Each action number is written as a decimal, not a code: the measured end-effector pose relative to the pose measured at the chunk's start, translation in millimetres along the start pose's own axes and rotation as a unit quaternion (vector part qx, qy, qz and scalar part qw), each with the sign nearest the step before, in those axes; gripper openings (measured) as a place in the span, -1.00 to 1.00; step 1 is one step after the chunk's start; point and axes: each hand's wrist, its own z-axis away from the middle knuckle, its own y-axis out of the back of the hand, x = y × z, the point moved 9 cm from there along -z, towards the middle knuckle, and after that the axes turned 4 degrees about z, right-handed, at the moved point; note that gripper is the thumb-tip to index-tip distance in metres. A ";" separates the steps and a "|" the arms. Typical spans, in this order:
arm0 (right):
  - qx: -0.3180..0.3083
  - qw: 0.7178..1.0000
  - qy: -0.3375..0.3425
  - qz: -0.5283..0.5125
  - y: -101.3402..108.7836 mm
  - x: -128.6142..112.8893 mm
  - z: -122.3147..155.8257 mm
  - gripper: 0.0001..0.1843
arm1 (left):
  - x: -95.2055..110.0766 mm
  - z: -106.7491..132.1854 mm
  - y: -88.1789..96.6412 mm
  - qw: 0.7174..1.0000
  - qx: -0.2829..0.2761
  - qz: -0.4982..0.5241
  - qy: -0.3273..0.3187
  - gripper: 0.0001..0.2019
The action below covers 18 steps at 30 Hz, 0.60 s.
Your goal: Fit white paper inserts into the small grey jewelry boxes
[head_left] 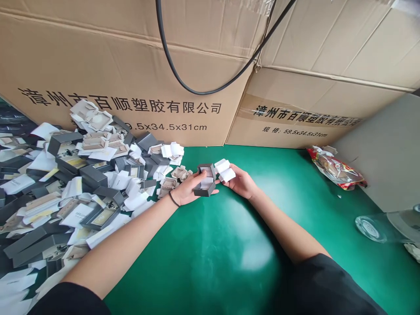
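My left hand [188, 188] grips a small dark grey box [205, 189], its thumb over the near side and its fingers underneath. The box is open at the top and pale inside. Close beside it, my right hand [242, 181] pinches a folded white insert [225, 169] between thumb and fingers. Both hands are above the green tabletop [197, 245]. Just left of my left hand lie beige moulded trays [169, 187], at the edge of a large heap.
The heap of dark boxes [93, 177], white papers and trays covers the left side. Large cardboard cartons [131, 70] stand behind, with a black cable [197, 92] hanging in front. At right are a red food packet [337, 170] and a clear glass [370, 228] lying on its side.
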 end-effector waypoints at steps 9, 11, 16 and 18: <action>0.030 0.996 0.048 0.073 -4.8 1.7 -3.2 -0.77 | 1.4 -1.2 1.0 0.999 0.032 -0.028 -0.004 -0.67; 0.059 0.991 0.073 0.100 -1.8 -0.5 -1.1 -0.73 | 2.1 -1.0 0.7 0.999 0.035 -0.032 -0.008 -0.68; 0.176 0.925 0.214 0.258 6.0 -22.4 15.6 -0.68 | 10.3 -2.3 8.5 0.993 0.077 -0.060 -0.071 -0.63; 0.183 0.887 0.251 0.341 1.0 -28.3 20.9 -0.70 | 12.4 -2.4 10.8 0.988 0.090 -0.081 -0.092 -0.58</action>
